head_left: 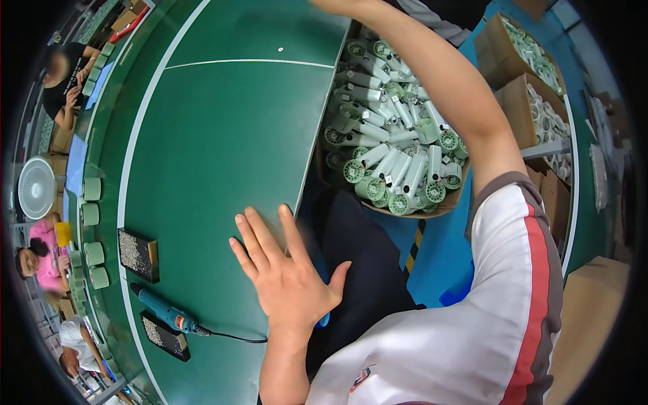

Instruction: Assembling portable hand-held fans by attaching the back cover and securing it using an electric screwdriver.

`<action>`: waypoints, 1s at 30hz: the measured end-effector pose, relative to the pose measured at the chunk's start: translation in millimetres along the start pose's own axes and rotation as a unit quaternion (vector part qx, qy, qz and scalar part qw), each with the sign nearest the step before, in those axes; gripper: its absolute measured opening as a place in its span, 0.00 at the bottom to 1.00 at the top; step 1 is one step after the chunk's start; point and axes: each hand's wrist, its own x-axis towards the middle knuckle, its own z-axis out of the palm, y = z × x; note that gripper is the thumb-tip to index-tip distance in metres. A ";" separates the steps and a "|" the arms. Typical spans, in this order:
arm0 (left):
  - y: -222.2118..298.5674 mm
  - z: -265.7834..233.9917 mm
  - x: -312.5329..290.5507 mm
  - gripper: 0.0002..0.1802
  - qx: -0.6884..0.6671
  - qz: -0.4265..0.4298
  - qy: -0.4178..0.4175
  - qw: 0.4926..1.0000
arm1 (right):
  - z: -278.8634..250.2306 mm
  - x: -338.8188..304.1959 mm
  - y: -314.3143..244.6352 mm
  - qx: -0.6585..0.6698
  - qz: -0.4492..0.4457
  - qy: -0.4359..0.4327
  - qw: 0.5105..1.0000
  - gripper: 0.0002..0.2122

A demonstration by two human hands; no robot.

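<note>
My left hand [290, 283] lies palm down at the right edge of the green worktable [223, 135], fingers spread and nothing in them. My right arm stretches away over a carton [444, 210]. Only part of my right hand [335, 5] shows at the top edge of the head view, so its fingers and anything it holds are out of sight. The carton beside the table is heaped with white and pale green handheld fans [398, 169]. On the table, left of my left hand, lies a teal electric screwdriver [162, 309] with a black cord.
Two black trays of small screws, one [138, 255] beyond the screwdriver and one [165, 335] nearer, sit by the white line. A small white piece [281, 49] lies farther up. Across a conveyor holding green round parts [90, 214], several people work. Filled cartons [533, 111] stand at right.
</note>
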 end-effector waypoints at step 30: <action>6.9 0.7 -2.7 0.67 0.029 0.011 -0.006 1.000 | 4.4 -359.2 54.0 0.136 0.163 -0.297 0.931 0.24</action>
